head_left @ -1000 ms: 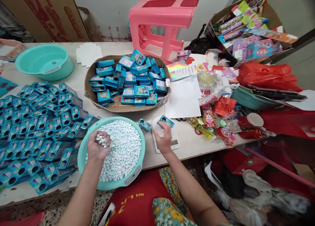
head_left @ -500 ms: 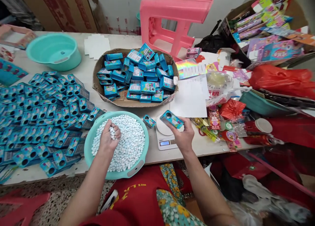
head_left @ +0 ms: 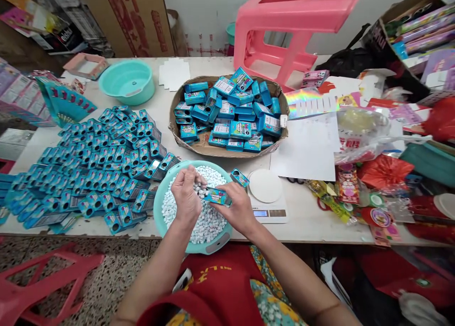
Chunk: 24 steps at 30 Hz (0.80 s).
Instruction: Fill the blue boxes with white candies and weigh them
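One blue box (head_left: 216,196), in right grip (head_left: 239,207), moved from scale (head_left: 266,188) to over basin (head_left: 159,207)

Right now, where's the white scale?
In the head view, the scale is on the table, just right of the right hand and the filled turquoise bowl.

I count two hands, a left (head_left: 186,193) and a right (head_left: 236,207), with one blue box (head_left: 215,196) in the right. One loose box (head_left: 240,177) lies beside one scale (head_left: 265,188). Two teal basins are in full view, a front basin (head_left: 159,200) and a back basin (head_left: 122,94), plus hundreds of white candies (head_left: 209,226). One cardboard tray (head_left: 209,149) holds a few dozen boxes (head_left: 241,129); many dozens of standing boxes (head_left: 133,160) (too crowded for an exact figure) fill the left. Pink stools number two: one upper stool (head_left: 284,20), one floor stool (head_left: 80,265).
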Tool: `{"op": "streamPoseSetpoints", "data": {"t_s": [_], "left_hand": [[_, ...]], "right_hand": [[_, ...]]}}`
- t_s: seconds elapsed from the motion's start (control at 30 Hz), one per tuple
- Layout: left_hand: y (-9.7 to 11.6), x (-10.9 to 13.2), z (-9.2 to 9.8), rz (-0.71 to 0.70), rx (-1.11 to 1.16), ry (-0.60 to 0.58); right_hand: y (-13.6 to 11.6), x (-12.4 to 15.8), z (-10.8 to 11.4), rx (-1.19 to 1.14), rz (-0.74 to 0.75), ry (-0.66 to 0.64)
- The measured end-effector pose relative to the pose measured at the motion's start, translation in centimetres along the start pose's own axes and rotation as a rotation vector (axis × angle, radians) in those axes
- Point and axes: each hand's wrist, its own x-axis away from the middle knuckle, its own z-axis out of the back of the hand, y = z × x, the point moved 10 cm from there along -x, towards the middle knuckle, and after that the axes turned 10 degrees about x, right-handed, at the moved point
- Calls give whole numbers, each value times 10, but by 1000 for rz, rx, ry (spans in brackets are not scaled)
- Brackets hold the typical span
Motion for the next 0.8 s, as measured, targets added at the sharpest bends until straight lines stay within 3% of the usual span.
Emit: {"op": "streamPoseSetpoints", "data": {"t_s": [0.2,0.3,0.37,0.43,0.5,0.6,0.7,0.8], "left_hand": [[-9,-2,-2,122,33,-11],[-11,-4,-1,208,63,-26],[-9,-9,11,195,10,-13],[-6,-17,32,110,-207,-19],[-11,-24,47,9,-593,-122],[-32,-28,48,-162,-1116,-341],[-44,-25,28,-312,-1216,-421],[-52,-24,0,-342,-1167,-452]], "right_hand": [[5,0,-10,-37,-23,-51],[10,4,-2,-139,-54,-31],[14,12,11,-228,-72,-7],[27,24,31,-322,-115,19],[54,42,55,-371,-214,101],[117,72,91,-252,-412,315],[178,91,103,-70,-546,470],[221,94,90,-31,-611,520]]}}
